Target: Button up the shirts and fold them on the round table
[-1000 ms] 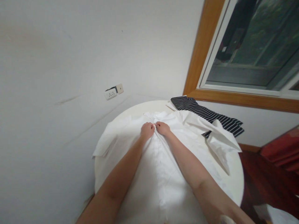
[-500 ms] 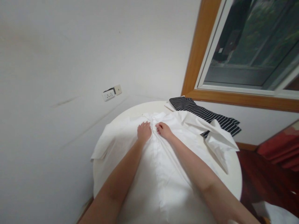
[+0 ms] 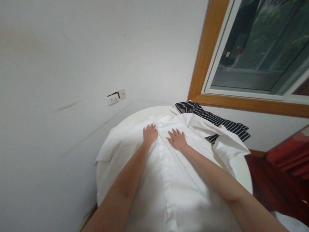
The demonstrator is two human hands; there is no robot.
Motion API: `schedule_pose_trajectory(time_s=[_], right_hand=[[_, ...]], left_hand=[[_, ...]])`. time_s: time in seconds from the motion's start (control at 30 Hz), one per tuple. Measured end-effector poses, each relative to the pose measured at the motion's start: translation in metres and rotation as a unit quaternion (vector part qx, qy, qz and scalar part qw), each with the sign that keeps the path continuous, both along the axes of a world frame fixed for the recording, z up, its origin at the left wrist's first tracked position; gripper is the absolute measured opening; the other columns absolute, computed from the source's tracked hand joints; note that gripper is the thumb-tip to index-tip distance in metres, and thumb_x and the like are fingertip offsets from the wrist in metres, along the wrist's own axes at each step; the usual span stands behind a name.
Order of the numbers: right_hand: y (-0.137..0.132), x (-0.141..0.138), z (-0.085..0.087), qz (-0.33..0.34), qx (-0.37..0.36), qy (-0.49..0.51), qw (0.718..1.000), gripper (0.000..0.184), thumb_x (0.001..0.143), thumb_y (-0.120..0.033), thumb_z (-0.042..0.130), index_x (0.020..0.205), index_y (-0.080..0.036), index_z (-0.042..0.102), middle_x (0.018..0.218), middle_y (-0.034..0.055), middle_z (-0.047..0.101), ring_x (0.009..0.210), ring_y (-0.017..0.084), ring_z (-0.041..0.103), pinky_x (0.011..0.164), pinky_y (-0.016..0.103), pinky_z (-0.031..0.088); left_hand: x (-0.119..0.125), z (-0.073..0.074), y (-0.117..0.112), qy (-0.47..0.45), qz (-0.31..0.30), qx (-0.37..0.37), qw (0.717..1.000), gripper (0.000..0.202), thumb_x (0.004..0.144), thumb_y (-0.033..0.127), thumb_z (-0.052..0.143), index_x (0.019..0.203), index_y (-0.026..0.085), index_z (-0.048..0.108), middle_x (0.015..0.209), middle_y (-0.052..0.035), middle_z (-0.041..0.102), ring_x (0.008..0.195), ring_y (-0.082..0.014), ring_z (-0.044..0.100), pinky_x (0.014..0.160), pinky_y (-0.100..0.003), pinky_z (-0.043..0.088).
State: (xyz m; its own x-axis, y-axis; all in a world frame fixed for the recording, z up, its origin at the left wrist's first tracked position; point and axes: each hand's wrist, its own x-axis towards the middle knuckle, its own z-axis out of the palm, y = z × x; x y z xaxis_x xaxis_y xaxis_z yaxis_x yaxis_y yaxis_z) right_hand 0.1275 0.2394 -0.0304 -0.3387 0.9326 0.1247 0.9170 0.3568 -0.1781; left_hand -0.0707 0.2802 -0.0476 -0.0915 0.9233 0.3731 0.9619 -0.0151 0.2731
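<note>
A white button-up shirt (image 3: 169, 174) lies spread over a round white table (image 3: 245, 175), its collar toward the wall. My left hand (image 3: 150, 133) rests flat on the shirt just left of the button placket, fingers stretched out. My right hand (image 3: 178, 139) lies flat on the shirt to the right of the placket, fingers spread. Neither hand holds anything. One sleeve (image 3: 229, 146) is folded over at the right side of the table.
A black-and-white striped garment (image 3: 214, 120) lies at the table's far right edge under a wood-framed window (image 3: 241, 100). A wall socket (image 3: 116, 96) sits on the white wall behind. Dark red wooden floor (image 3: 272, 190) shows to the right.
Both hands were pinched together at the shirt's collar; they have let go and now lie flat, and the right hand has slid to the right away from the placket.
</note>
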Motion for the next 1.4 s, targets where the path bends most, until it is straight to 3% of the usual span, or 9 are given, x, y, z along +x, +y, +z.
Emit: schedule_pose_trajectory(time_s=[0.23,0.37,0.47,0.6,0.73,0.83,0.97,1.1,1.4], right_hand=[[0.017,-0.004,0.002,-0.007,-0.006,0.003,1.000,0.058,0.096,-0.055,0.023,0.146,-0.029,0.034,0.156,0.0058,0.022,0.144,0.028,0.014,0.112,0.054,0.010],[0.025,-0.007,0.001,-0.007,-0.008,0.003,1.000,0.058,0.095,-0.055,0.023,0.146,-0.029,0.034,0.155,0.0060,0.023,0.143,0.028,0.015,0.112,0.054,0.010],[0.032,-0.010,0.000,-0.007,-0.002,0.008,1.000,0.058,0.095,-0.055,0.024,0.145,-0.029,0.035,0.155,0.0061,0.024,0.143,0.029,0.016,0.111,0.054,0.012],[0.038,-0.008,0.000,-0.004,0.011,0.023,1.000,0.054,0.095,-0.052,0.030,0.142,-0.028,0.041,0.153,0.0085,0.030,0.141,0.029,0.021,0.110,0.054,0.014],[0.036,-0.004,0.010,0.007,0.095,0.091,0.991,0.037,0.094,-0.034,0.043,0.125,-0.023,0.058,0.140,0.0095,0.048,0.135,0.027,0.032,0.110,0.050,0.017],[0.029,-0.007,0.025,0.034,0.136,0.163,0.977,0.031,0.092,-0.021,0.044,0.114,-0.018,0.064,0.119,0.0103,0.060,0.117,0.022,0.048,0.104,0.037,0.031],[0.014,-0.024,0.037,0.096,0.056,0.195,0.975,0.031,0.085,-0.011,0.048,0.111,-0.013,0.064,0.097,0.0080,0.064,0.091,0.016,0.057,0.086,0.024,0.041],[0.002,-0.037,0.030,0.054,-0.040,0.144,0.987,0.029,0.076,-0.008,0.057,0.104,-0.010,0.065,0.088,0.0083,0.065,0.082,0.016,0.058,0.074,0.022,0.041],[-0.011,-0.043,0.023,-0.009,-0.035,0.135,0.990,0.022,0.082,-0.029,0.060,0.090,-0.010,0.068,0.092,0.0133,0.065,0.077,0.015,0.058,0.068,0.023,0.040]], left_hand=[[-0.012,0.016,0.013,-0.026,-0.039,-0.005,0.999,0.041,0.087,0.018,0.043,0.127,0.018,0.053,0.131,-0.0130,0.056,0.125,-0.0251,0.046,0.108,-0.042,0.030],[-0.008,0.032,-0.012,-0.007,-0.036,0.052,0.998,0.031,0.083,0.016,0.048,0.111,0.018,0.060,0.116,-0.0113,0.061,0.117,-0.0259,0.050,0.101,-0.038,0.035],[0.006,0.037,-0.037,0.005,-0.039,0.030,0.999,0.021,0.084,0.017,0.049,0.102,0.019,0.059,0.101,-0.0097,0.063,0.102,-0.0243,0.055,0.091,-0.035,0.040],[0.022,0.031,-0.055,-0.002,-0.043,-0.046,0.998,0.018,0.088,0.021,0.047,0.100,0.015,0.059,0.095,-0.0106,0.064,0.090,-0.0210,0.059,0.083,-0.032,0.042],[0.026,0.019,-0.058,0.001,-0.019,-0.027,0.999,0.023,0.092,0.021,0.039,0.094,0.014,0.061,0.094,-0.0121,0.063,0.092,-0.0216,0.058,0.084,-0.033,0.042],[0.023,0.013,-0.056,-0.003,-0.032,-0.012,0.999,0.027,0.093,0.021,0.037,0.091,0.014,0.063,0.091,-0.0107,0.064,0.094,-0.0208,0.058,0.086,-0.033,0.041],[0.017,0.009,-0.055,-0.020,-0.067,-0.009,0.997,0.024,0.091,0.023,0.043,0.090,0.015,0.065,0.091,-0.0093,0.065,0.094,-0.0202,0.058,0.088,-0.032,0.041],[0.014,0.011,-0.057,-0.027,-0.094,-0.010,0.995,0.017,0.087,0.024,0.051,0.089,0.015,0.066,0.089,-0.0085,0.065,0.093,-0.0204,0.058,0.089,-0.032,0.041],[0.018,0.020,-0.067,0.024,-0.069,-0.027,0.997,0.017,0.088,0.026,0.052,0.094,0.014,0.062,0.095,-0.0101,0.061,0.097,-0.0217,0.054,0.088,-0.033,0.039]])
